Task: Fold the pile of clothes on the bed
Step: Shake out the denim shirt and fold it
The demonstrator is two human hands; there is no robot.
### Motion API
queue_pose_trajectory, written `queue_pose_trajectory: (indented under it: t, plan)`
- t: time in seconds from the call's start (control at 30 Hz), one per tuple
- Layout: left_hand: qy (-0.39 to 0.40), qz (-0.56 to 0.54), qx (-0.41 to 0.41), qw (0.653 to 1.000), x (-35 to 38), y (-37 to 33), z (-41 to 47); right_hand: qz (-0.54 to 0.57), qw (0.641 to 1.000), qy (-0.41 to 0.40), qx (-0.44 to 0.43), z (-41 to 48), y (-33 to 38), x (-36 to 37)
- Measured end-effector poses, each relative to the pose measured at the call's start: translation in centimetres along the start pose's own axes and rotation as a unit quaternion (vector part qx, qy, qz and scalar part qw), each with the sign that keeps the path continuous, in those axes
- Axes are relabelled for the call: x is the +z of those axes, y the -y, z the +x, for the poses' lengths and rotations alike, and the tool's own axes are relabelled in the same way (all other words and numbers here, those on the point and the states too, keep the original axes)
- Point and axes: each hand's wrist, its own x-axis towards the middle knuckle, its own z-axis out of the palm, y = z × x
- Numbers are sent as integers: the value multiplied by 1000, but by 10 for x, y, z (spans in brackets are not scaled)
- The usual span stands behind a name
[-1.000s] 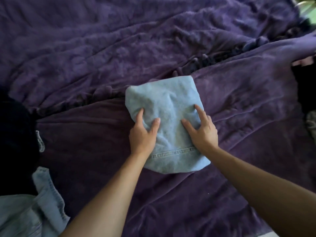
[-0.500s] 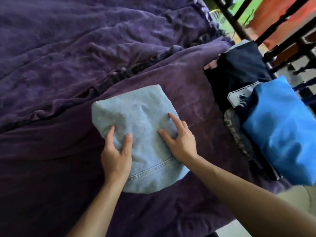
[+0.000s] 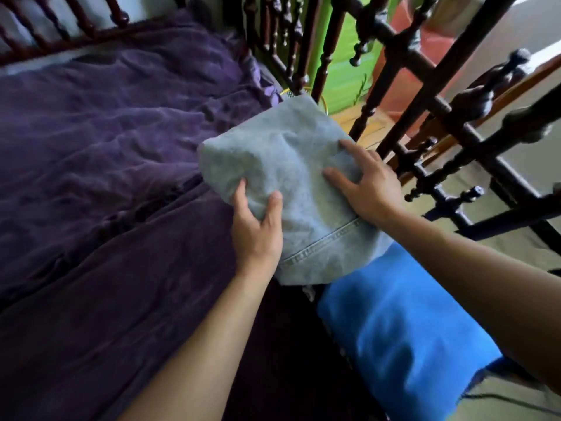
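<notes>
1. Folded denim garment (image 3: 285, 177): pale blue, a compact packet with the stitched hem towards the person. It appears held above the right-hand edge of the purple bedspread (image 3: 106, 177), and its hem end overlaps the blue folded garment (image 3: 403, 335) in view.
2. Left hand (image 3: 258, 235): grips the packet's left side. The thumb and one finger are curled on top; the other fingers are hidden, probably underneath.
3. Right hand (image 3: 370, 189): thumb and forefinger are spread on top and the remaining fingers wrap past the right edge, so it grips the packet.
4. Step in hand, as judged: stacking the finished fold. Carry it level with even pressure from both sides so the layers do not slip open. Set it down flat and square on the blue garment, and release only once it rests.
5. Edges: the dark turned-wood bed rail (image 3: 425, 95) stands just beyond the packet's far corner, where it could snag. The floor lies past the rail.
6. Open room: broad bedspread to the left and little space to the right.
</notes>
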Motion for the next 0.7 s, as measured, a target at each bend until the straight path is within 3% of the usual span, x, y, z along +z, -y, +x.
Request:
queue_pose_trajectory:
  t: [0.1, 0.17, 0.3, 0.4, 0.7]
  plan:
    - [70, 25, -18, 997, 47, -4, 22, -40, 999, -6, 22, 37, -37, -12]
    - [119, 92, -47, 988, 68, 11, 34, -85, 995, 37, 29, 51, -57, -3]
    - [208, 330, -74, 918, 91, 59, 39, -202, 966, 156, -44, 43, -90, 41]
    - [196, 432, -33, 880, 100, 88, 38, -219, 961, 145, -82, 28, -106, 73]
    - [243, 501, -43, 830, 74, 74, 26, -239, 944, 220, -57, 28, -98, 78]
